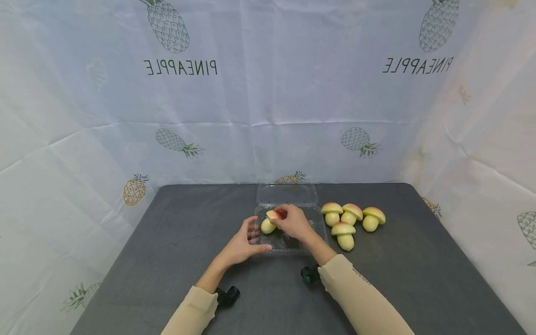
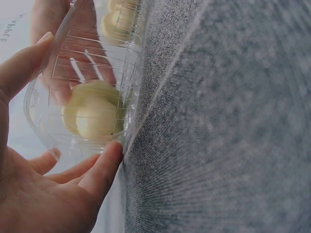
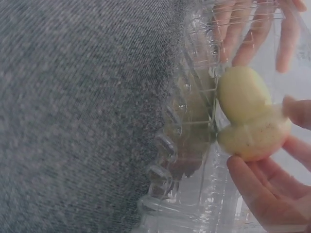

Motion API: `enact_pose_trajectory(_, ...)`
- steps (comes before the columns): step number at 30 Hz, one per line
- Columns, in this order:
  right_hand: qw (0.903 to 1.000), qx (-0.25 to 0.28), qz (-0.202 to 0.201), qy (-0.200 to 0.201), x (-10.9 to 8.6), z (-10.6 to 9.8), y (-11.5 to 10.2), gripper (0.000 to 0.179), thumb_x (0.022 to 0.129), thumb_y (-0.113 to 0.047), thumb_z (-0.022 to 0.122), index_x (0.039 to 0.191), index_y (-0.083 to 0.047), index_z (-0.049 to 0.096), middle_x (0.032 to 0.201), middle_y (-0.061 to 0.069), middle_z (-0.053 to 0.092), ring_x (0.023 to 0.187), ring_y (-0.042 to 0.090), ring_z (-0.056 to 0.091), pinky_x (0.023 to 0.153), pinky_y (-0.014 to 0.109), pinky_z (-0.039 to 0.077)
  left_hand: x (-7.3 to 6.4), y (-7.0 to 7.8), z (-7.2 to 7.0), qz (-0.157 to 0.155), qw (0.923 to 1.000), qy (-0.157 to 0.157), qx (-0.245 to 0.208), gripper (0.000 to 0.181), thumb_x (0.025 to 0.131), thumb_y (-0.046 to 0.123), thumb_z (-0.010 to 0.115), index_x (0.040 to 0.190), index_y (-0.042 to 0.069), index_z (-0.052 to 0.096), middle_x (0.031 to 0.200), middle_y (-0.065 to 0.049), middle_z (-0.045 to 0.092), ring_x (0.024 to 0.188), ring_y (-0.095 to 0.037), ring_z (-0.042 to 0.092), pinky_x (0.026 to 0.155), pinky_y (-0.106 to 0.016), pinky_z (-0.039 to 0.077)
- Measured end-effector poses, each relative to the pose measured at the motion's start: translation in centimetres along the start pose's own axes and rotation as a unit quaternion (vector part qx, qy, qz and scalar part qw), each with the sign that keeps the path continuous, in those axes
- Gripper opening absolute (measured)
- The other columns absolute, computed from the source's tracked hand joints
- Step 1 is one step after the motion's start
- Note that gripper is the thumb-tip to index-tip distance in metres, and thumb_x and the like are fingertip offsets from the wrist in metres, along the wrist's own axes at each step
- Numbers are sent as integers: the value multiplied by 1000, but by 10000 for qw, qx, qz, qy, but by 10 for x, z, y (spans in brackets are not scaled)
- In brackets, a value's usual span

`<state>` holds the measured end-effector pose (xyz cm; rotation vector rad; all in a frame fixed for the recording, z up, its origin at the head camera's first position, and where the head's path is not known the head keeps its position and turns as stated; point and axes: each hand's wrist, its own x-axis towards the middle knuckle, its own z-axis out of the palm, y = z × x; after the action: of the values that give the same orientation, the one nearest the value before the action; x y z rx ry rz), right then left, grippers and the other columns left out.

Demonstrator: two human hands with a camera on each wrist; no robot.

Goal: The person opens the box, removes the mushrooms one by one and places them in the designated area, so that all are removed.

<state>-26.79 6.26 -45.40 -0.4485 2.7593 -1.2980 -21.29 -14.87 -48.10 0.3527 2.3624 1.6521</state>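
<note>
A clear plastic clamshell box (image 1: 289, 249) stands with its lid folded back on the dark table. My right hand (image 1: 295, 223) reaches into it and pinches a mushroom (image 3: 255, 138) by its cap, thumb on one side and fingers on the other. The mushroom has a yellow cap blushed red and a pale stem (image 1: 268, 226) pointing left toward the box's left wall. My left hand (image 1: 240, 244) holds the box at its front left corner, fingers along the left side and thumb at the front rim. Through the clear wall the mushroom (image 2: 95, 111) shows in the left wrist view.
Several more mushrooms (image 1: 345, 236) stand grouped on the table to the right of the box. The open lid (image 1: 286, 194) lies toward the back edge, near a white curtain (image 1: 268, 102) printed with pineapples. Dark wrist devices (image 1: 228, 296) sit at both wrists.
</note>
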Motion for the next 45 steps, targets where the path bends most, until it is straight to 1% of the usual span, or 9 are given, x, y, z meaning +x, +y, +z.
enact_pose_trajectory(7, 10000, 81, -11, -42, -2, -2, -1, 35, 94, -20, 75, 125, -5, 69, 112, 10, 65, 99, 25, 63, 81, 40, 55, -1, -1, 1, 8, 10000, 2, 24, 98, 87, 31, 84, 159, 11, 21, 152, -21, 40, 138, -37, 47, 109, -51, 44)
enact_pose_trajectory(11, 9998, 175, 30, -26, -3, -3, -1, 35, 93, -21, 76, 124, -6, 70, 112, 9, 65, 98, 24, 63, 79, 40, 55, -1, -1, 1, -44, 10000, -18, 40, 100, 86, 34, 85, 159, 13, 21, 153, -21, 39, 138, -37, 47, 109, -50, 44)
enact_pose_trajectory(16, 9998, 182, 48, 6, -6, -7, -2, 36, 93, -23, 76, 125, -6, 70, 110, 8, 66, 97, 23, 64, 77, 39, 55, 0, -1, 0, -71, 10000, -33, 48, 100, 86, 32, 85, 160, 12, 20, 153, -22, 38, 138, -39, 47, 109, -51, 45)
enact_pose_trajectory(22, 9995, 293, 94, -19, -10, -12, -6, 35, 94, -20, 76, 125, -7, 69, 111, 7, 67, 97, 21, 64, 77, 38, 56, -1, -1, 0, -82, 10000, 6, 47, 101, 85, 36, 86, 159, 12, 22, 153, -21, 38, 137, -38, 47, 109, -52, 45)
enact_pose_trajectory(25, 9993, 352, 115, -53, -11, -14, -10, 34, 94, -19, 76, 125, -7, 70, 110, 7, 68, 96, 21, 64, 76, 37, 56, -2, 0, 0, -63, 10000, 30, 35, 100, 86, 34, 85, 159, 11, 21, 153, -22, 38, 137, -40, 47, 108, -53, 45)
enact_pose_trajectory(29, 9982, 558, 169, -117, -14, -19, -15, 34, 94, -19, 75, 125, -7, 69, 111, 6, 69, 99, 22, 66, 78, 37, 57, -2, 0, 0, -71, 9999, 86, 56, 98, 86, 30, 85, 159, 11, 22, 152, -23, 38, 137, -40, 47, 108, -53, 45)
enact_pose_trajectory(33, 9964, 804, 196, -176, -17, -23, -17, 35, 94, -19, 75, 126, -6, 69, 112, 6, 69, 101, 22, 66, 79, 38, 57, -2, 0, 0, -83, 9999, 103, 49, 99, 85, 31, 86, 159, 12, 23, 153, -22, 38, 137, -40, 47, 108, -53, 45)
enact_pose_trajectory(37, 9951, 931, 197, -251, -20, -29, -19, 36, 95, -20, 75, 127, -6, 68, 113, 6, 69, 101, 22, 65, 79, 38, 57, -2, 0, 0, -66, 9999, 93, 42, 99, 85, 32, 85, 159, 12, 22, 153, -22, 37, 137, -40, 47, 108, -54, 45)
enact_pose_trajectory(45, 9968, 764, 1, -239, -28, -41, -20, 37, 95, -21, 74, 128, -7, 68, 115, 6, 68, 105, 24, 64, 82, 40, 56, 0, -1, 0, -63, 9999, 68, 67, 103, 83, 38, 86, 159, 12, 22, 153, -22, 38, 137, -40, 47, 108, -54, 45)
